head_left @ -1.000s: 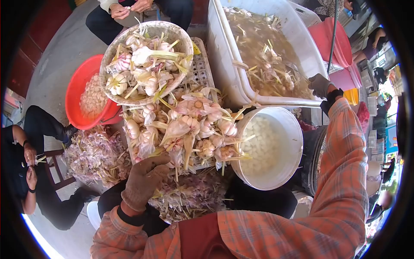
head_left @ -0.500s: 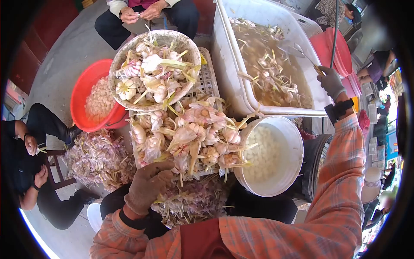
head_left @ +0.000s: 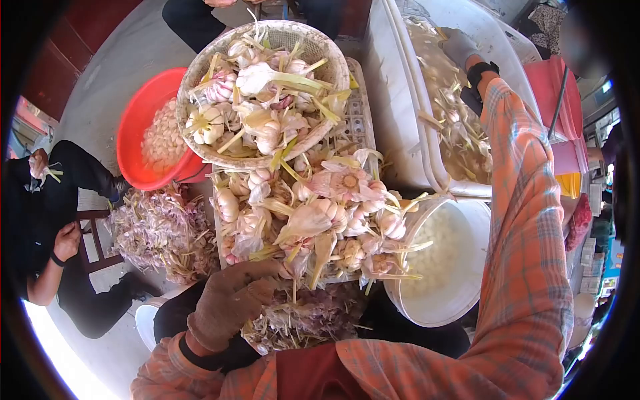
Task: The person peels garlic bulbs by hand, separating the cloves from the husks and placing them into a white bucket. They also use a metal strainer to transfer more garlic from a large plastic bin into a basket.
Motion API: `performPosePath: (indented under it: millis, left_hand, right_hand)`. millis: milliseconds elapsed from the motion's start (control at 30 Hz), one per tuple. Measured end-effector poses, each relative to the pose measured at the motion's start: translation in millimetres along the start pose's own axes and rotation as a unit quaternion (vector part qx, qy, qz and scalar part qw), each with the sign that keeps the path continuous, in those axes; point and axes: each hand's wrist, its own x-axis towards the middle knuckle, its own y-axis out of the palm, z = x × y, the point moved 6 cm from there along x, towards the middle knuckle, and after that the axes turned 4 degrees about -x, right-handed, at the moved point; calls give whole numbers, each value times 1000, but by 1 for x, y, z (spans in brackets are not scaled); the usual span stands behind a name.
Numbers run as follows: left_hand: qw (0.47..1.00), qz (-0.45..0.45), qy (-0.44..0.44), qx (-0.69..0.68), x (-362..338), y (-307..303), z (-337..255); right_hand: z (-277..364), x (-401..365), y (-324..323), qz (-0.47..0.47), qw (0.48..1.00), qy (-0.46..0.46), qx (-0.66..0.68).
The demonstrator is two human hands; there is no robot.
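Note:
My right hand (head_left: 460, 49), in a grey glove, reaches over the far part of the white tub (head_left: 408, 100). It grips the short wooden handle (head_left: 441, 32) of a strainer, whose mesh head (head_left: 413, 8) shows near the tub's far end. Garlic with stems (head_left: 460, 120) floats in the tub's murky water. My left hand (head_left: 233, 300), in a brown-stained glove, rests at the near left edge of the garlic bulb pile (head_left: 320, 220). Its thumb and forefinger are apart, with nothing visible between them; the other fingers are partly hidden.
A round basket of garlic (head_left: 263, 160) stands behind the pile on a white crate (head_left: 360, 113). A white bucket (head_left: 437, 313) of peeled cloves is at right, a red basin (head_left: 133, 127) at left. Garlic skins (head_left: 160, 233) heap on the floor. A person's hand (head_left: 67, 241) is at far left.
My right hand has moved forward and left over the tub with the strainer. My left hand stays by the pile. The view has shifted, and the person at left has raised one hand.

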Motion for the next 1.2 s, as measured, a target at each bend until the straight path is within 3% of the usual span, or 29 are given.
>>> performPosePath:
  millis: [167, 267, 400, 533, 933, 1133, 1200]
  left_hand:
    - [999, -48, 16, -6, 1, 7, -7]
    - [998, -29, 50, 6, 2, 4, -1]
    - [997, -29, 59, 41, 0, 4, 1]
    - [997, -11, 39, 61, -5, 2, 2]
    - [998, -10, 36, 47, -29, -5, 28]
    - [995, -41, 85, 45, -35, -7, 37]
    - [993, -32, 96, 57, -36, -5, 37]
  right_hand:
    - [-2, -1, 43, 129, 989, 57, -53]
    - [-3, -27, 46, 208, 976, 45, 49]
    - [5, -66, 18, 248, 962, 90, 69]
    - [-15, -94, 18, 265, 964, 1, 25]
    - [-29, -221, -64, 340, 936, 95, 16]
    - [-32, -275, -100, 327, 938, 113, -5]
    - [-38, -285, -106, 290, 954, 78, -13]
